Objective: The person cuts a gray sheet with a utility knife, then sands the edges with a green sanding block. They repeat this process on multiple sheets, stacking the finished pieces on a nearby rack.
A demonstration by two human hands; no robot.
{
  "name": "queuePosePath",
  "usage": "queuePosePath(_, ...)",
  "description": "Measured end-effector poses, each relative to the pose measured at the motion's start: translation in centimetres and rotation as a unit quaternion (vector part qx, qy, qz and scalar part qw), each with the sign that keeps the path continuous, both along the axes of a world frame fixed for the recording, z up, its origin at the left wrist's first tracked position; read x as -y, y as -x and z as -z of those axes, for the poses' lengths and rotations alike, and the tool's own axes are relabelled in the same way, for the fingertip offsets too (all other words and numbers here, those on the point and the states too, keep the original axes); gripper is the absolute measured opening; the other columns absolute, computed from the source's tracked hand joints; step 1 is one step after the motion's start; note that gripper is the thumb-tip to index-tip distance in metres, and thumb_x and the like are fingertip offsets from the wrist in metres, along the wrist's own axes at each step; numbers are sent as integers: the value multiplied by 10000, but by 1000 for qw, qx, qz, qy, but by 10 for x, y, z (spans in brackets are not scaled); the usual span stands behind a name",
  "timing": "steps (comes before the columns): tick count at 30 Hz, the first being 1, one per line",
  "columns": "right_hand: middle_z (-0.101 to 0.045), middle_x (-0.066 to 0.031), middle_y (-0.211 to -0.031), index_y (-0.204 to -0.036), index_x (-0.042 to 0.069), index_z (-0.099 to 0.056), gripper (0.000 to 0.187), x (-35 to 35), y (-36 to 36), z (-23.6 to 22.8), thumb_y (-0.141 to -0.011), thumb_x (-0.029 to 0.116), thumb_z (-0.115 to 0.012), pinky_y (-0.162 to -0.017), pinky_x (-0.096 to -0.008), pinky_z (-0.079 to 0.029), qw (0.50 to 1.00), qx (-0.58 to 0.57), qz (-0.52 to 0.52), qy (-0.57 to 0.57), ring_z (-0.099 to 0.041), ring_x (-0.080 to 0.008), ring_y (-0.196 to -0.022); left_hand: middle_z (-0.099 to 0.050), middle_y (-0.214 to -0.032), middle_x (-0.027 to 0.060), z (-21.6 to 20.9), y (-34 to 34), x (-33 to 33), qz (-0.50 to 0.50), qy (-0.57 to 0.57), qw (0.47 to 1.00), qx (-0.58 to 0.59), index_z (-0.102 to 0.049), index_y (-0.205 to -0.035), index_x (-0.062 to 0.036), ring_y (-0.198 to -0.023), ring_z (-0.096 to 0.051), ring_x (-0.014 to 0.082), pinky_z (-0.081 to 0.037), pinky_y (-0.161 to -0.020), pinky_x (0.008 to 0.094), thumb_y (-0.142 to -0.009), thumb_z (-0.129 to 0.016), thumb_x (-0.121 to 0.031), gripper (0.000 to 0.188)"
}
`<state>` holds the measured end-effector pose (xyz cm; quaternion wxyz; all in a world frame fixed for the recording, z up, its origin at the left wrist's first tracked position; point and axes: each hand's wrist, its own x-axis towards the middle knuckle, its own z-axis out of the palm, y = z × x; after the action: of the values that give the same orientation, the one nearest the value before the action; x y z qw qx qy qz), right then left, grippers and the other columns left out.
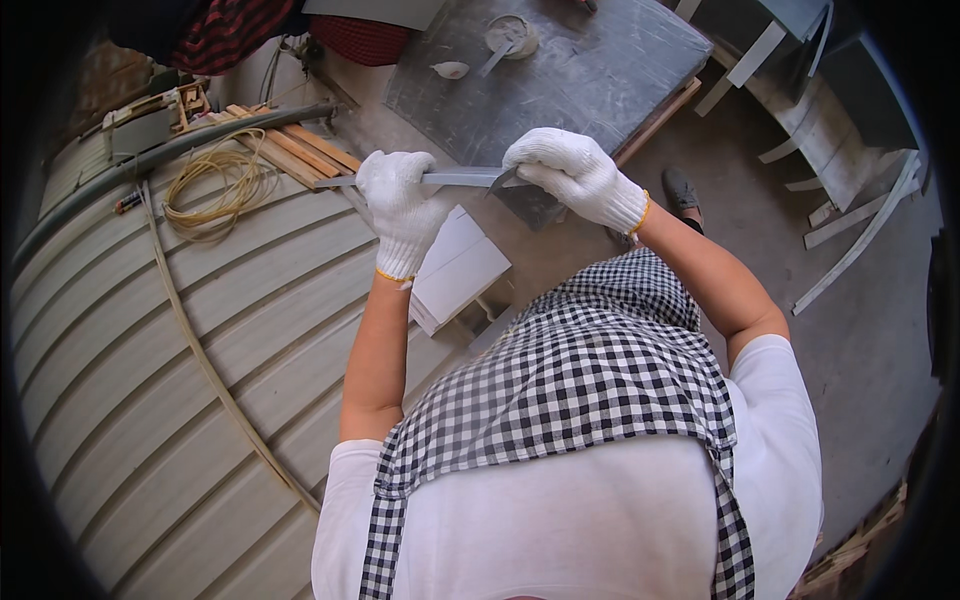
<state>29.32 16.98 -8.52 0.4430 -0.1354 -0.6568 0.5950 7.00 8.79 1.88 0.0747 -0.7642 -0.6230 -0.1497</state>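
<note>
Both my hands wear white knit gloves with yellow-edged cuffs. My left hand [398,205] is closed around a long, narrow light-grey strip [460,177], whose thin end sticks out to the left of the fist. At the strip's right end, my right hand [575,175] grips a dark grey sheet [532,205] that bends against the strip and hangs below the fingers. Whether the sheet wraps fully around the strip is hidden by the glove. The strip is held roughly level, in the air in front of me.
Ahead stands a dark grey-topped table [430,110] with a tub of pale paste [512,38] and a white lump [450,70]. To the left are ribbed panelling [200,360], a coiled yellowish hose [215,190] and wooden slats [290,150]. Grey panel pieces [830,130] stand at right.
</note>
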Motion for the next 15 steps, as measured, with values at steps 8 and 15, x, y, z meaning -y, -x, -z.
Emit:
queuePosePath(8, -693, -123, -1025, -1107, 3, -688, 172, -8, 0, -6, -952, 74, -660, -832, -355, -543, 999, -8, -29, -14, -667, -264, -909, -607, -802, 37, 0, 1, -3, 4, 5, 1000, -3, -638, -879, -109, -753, -571, 264, -401, -767, 395, -525, -865, -104, 421)
queuePosePath(15, -693, -125, -1001, -1080, 23, -697, 166, -15, 3, -4, -929, 90, -680, -830, -387, -540, 997, -16, -31, -61, -665, -306, -904, -560, -724, 22, 4, 4, -6, 16, -31, 999, -19, -599, -813, -131, -681, -532, 250, -380, -724, 394, -561, -930, -301, 449)
